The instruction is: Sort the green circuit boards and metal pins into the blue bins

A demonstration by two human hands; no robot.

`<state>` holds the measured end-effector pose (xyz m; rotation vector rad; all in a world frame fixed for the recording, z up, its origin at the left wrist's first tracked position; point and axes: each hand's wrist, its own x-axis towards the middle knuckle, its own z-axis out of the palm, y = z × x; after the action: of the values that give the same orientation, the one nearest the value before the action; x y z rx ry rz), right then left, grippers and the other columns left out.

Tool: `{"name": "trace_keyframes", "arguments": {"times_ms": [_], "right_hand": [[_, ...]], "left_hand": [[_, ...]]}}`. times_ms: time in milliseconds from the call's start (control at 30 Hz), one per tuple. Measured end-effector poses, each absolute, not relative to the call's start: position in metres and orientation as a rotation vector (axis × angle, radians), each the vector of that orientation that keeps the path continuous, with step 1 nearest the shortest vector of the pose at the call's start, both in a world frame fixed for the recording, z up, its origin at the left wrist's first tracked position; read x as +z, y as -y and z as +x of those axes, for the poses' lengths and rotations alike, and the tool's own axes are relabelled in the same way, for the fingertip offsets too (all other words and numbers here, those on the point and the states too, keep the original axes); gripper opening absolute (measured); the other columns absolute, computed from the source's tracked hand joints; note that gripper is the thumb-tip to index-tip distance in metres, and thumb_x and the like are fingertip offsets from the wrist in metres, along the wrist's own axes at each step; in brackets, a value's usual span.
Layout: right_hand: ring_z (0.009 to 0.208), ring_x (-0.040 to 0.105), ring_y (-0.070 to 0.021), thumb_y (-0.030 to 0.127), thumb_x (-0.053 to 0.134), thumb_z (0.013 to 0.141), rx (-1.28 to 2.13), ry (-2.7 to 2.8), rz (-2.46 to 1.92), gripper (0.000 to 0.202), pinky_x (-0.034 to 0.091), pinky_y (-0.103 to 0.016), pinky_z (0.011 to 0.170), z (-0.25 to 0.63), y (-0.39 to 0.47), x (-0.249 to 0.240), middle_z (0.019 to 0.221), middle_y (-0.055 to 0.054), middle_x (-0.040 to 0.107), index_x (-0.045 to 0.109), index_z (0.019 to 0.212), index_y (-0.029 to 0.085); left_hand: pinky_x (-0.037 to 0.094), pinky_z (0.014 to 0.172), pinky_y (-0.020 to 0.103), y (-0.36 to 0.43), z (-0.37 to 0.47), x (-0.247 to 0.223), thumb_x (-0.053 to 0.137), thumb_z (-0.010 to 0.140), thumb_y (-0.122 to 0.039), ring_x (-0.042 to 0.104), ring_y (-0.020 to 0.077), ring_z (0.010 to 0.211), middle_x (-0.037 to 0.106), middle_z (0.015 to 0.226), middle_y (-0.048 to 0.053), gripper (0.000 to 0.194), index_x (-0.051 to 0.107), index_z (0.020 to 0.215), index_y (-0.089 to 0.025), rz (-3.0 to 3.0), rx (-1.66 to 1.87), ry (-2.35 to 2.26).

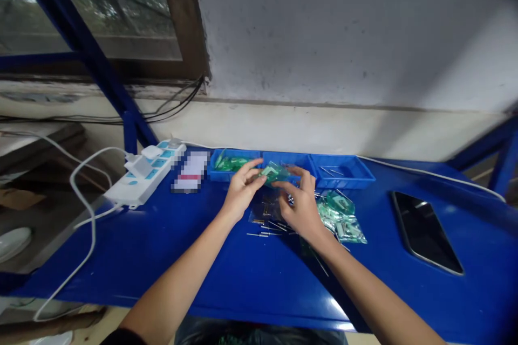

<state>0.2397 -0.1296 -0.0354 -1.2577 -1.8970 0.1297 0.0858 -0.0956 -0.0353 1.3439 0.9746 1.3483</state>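
My left hand pinches the left edge of a small green plastic bag with a white piece inside. My right hand has its fingers on the bag's right side, with something small and shiny near its curled fingers that I cannot make out. Beneath the hands lie a clear bag of brass-coloured pieces and several loose metal pins. Right of them is a heap of clear and green bags with white parts. Behind the hands stands a row of blue bins; my fingers partly hide the middle one.
The left bin has green bags in it; the right one has thin metal rods. A power strip with white cables and a blurred white-and-red item lie left on the blue table. A phone lies right.
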Motion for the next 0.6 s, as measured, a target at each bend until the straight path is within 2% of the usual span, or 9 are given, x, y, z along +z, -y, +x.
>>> {"name": "trace_keyframes", "arguments": {"times_ms": [100, 200, 300, 400, 467, 533, 600], "right_hand": [[0.116, 0.039, -0.0284, 0.037, 0.052, 0.083, 0.330, 1.760, -1.361, 0.028, 0.032, -0.050, 0.100, 0.236, 0.133, -0.031, 0.119, -0.012, 0.041, 0.068, 0.101, 0.022], [0.109, 0.045, -0.0242, 0.046, 0.047, 0.086, 0.569, 1.579, -1.353, 0.034, 0.041, -0.040, 0.091, 0.235, 0.131, -0.025, 0.115, -0.011, 0.045, 0.068, 0.092, 0.020], [0.075, 0.052, -0.0168, 0.044, 0.047, 0.086, 0.760, 1.469, -1.318, 0.033, 0.044, -0.029, 0.064, 0.238, 0.128, -0.024, 0.081, -0.004, 0.053, 0.062, 0.072, 0.018], [0.057, 0.043, -0.0126, 0.039, 0.047, 0.087, 0.691, 1.506, -1.268, 0.030, 0.036, -0.025, 0.052, 0.240, 0.127, -0.026, 0.059, 0.003, 0.044, 0.059, 0.068, 0.018], [0.057, 0.044, -0.0129, 0.033, 0.047, 0.088, 0.496, 1.623, -1.249, 0.026, 0.037, -0.026, 0.054, 0.242, 0.128, -0.028, 0.061, 0.002, 0.044, 0.065, 0.077, 0.019], [0.062, 0.048, -0.0138, 0.026, 0.046, 0.089, 0.309, 1.757, -1.192, 0.023, 0.041, -0.027, 0.058, 0.244, 0.128, -0.033, 0.069, -0.001, 0.048, 0.067, 0.096, 0.020], [0.070, 0.052, -0.0147, 0.016, 0.044, 0.088, 0.161, 1.863, -1.102, 0.033, 0.045, -0.029, 0.063, 0.246, 0.127, -0.038, 0.082, -0.004, 0.050, 0.062, 0.114, 0.023]], "left_hand": [[0.047, 0.076, 0.028, 0.099, 0.086, -0.033, 0.058, 0.080, -0.019, 0.060, 0.0192, 0.096, 0.066, 0.099, 0.005, 0.013, 0.065, 0.092, -0.018, 1.674, 1.389, -0.986], [0.045, 0.088, 0.034, 0.106, 0.088, -0.030, 0.053, 0.081, -0.010, 0.057, 0.0183, 0.102, 0.064, 0.101, 0.004, 0.017, 0.065, 0.087, -0.020, 1.975, 1.388, -0.941], [0.041, 0.094, 0.037, 0.113, 0.092, -0.028, 0.052, 0.079, -0.004, 0.046, 0.0203, 0.115, 0.052, 0.119, 0.004, 0.024, 0.067, 0.081, -0.023, 2.181, 1.352, -1.067], [0.038, 0.095, 0.039, 0.116, 0.092, -0.027, 0.058, 0.078, -0.011, 0.037, 0.0244, 0.121, 0.037, 0.128, 0.005, 0.017, 0.068, 0.081, -0.024, 2.159, 1.318, -1.217], [0.038, 0.094, 0.038, 0.113, 0.089, -0.027, 0.060, 0.080, -0.022, 0.041, 0.0241, 0.114, 0.039, 0.122, 0.007, 0.008, 0.068, 0.083, -0.021, 2.019, 1.291, -1.214], [0.043, 0.083, 0.032, 0.109, 0.086, -0.029, 0.052, 0.086, -0.036, 0.049, 0.0209, 0.100, 0.048, 0.107, 0.008, 0.023, 0.066, 0.083, -0.018, 1.798, 1.254, -1.138], [0.043, 0.066, 0.026, 0.104, 0.084, -0.033, 0.040, 0.091, -0.046, 0.052, 0.0164, 0.079, 0.053, 0.086, 0.006, 0.040, 0.063, 0.079, -0.016, 1.555, 1.213, -1.054]]}}
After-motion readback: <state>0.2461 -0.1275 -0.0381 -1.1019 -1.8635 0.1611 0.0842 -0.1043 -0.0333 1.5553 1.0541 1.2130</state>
